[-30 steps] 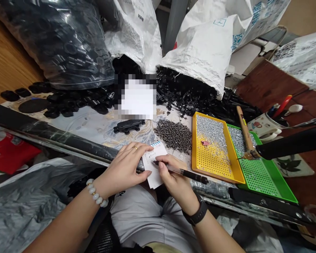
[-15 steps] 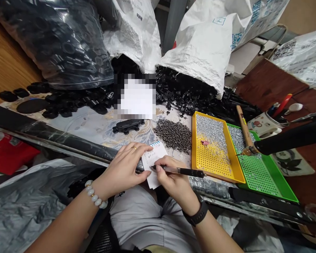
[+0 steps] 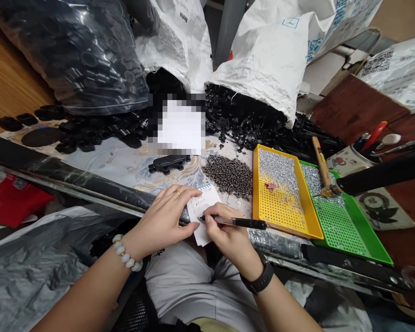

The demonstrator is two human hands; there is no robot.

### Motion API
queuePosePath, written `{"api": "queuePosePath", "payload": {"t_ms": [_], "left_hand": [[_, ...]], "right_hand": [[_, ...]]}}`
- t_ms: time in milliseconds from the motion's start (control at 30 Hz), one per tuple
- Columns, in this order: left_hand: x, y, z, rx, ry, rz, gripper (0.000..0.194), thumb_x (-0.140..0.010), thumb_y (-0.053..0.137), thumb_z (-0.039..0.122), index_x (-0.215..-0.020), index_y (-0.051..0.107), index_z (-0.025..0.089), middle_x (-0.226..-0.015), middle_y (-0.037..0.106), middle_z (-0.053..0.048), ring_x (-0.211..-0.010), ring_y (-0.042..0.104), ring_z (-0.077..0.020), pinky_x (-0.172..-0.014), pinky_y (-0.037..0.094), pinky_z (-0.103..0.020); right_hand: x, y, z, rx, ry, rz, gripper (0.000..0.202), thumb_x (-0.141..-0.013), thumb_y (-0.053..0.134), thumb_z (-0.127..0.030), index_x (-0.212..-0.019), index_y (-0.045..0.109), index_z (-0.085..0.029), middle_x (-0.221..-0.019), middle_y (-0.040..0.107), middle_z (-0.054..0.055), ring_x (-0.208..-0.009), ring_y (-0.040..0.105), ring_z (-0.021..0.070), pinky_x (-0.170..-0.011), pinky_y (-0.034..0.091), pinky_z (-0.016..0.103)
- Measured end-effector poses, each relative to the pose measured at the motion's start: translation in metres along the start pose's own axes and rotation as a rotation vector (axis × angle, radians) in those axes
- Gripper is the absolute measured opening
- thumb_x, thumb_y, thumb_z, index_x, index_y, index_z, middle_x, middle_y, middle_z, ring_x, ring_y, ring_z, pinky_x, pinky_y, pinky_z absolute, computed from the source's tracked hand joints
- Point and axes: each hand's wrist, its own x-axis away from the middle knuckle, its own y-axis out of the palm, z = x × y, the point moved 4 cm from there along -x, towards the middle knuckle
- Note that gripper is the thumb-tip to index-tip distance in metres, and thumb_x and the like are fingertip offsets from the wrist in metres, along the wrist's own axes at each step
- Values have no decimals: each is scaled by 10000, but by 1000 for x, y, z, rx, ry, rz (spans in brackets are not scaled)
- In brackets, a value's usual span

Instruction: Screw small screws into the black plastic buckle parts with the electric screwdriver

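Pen (image 3: pixel 242 222) in the right hand (image 3: pixel 232 231) meets the notepad (image 3: pixel 204 207), steadied by the left hand's (image 3: pixel 169 216) spread fingers, left of the yellow tray (image 3: pixel 276 216).

Left of the yellow tray (image 3: pixel 275 213), beyond the dark pile (image 3: pixel 228 177), a hand could pass over the tabletop (image 3: pixel 112 161); black parts (image 3: pixel 252 127) obstruct behind the tray, a wooden handle (image 3: pixel 320 157) to its right.

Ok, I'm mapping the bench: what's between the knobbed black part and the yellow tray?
A heap of small dark pieces, nearer the yellow tray, in the head view.
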Motion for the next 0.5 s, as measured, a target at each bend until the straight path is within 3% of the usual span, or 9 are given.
{"api": "queuePosePath", "payload": {"t_ms": [500], "left_hand": [[0, 0, 0, -6, 2, 4, 471, -758, 512, 283, -1216, 411, 247, -1237, 508, -43, -1184, 398, -241, -976, 331, -409]], "right_hand": [[-1, 1, -1, 18, 1, -29, 136, -816, 478, -188, -715, 570, -176, -638, 571, 1, -584, 522, 117, -601, 427, 241]]}}
